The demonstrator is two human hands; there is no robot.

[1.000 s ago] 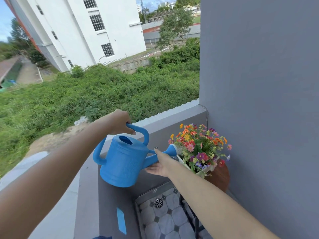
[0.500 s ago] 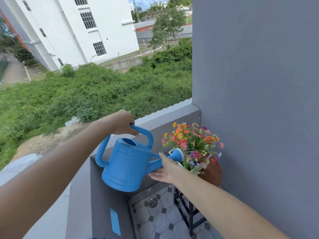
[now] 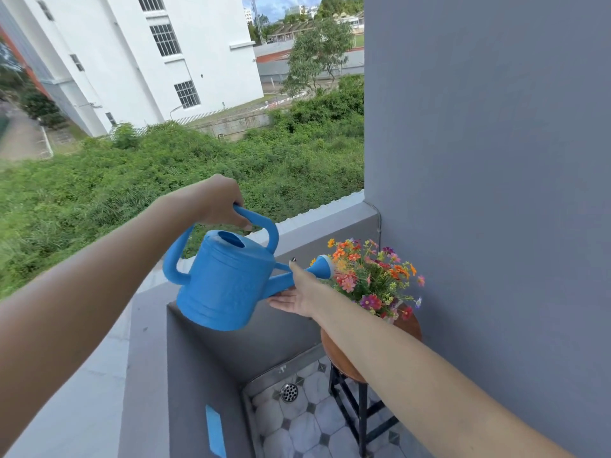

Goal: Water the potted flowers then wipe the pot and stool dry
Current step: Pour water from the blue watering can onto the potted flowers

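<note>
A blue watering can hangs in the air over the balcony corner, tilted slightly toward the right. My left hand is shut on its top handle. My right hand cups the spout from below, fingers spread under it. The rose head of the spout touches the left side of the potted flowers, a bunch of orange, pink and purple blooms. The pot itself is hidden behind my right forearm. The flowers stand on a round brown wooden stool with black metal legs.
A grey wall rises right behind the stool. A low grey parapet with a white top closes the corner at left and back. The floor is tiled, with a round metal drain. A blue tape strip marks the parapet's inner face.
The can has risen and shifted right, and its spout head now meets the flowers. Both hands keep their hold. The camera has tilted down a little, showing more of the stool.
</note>
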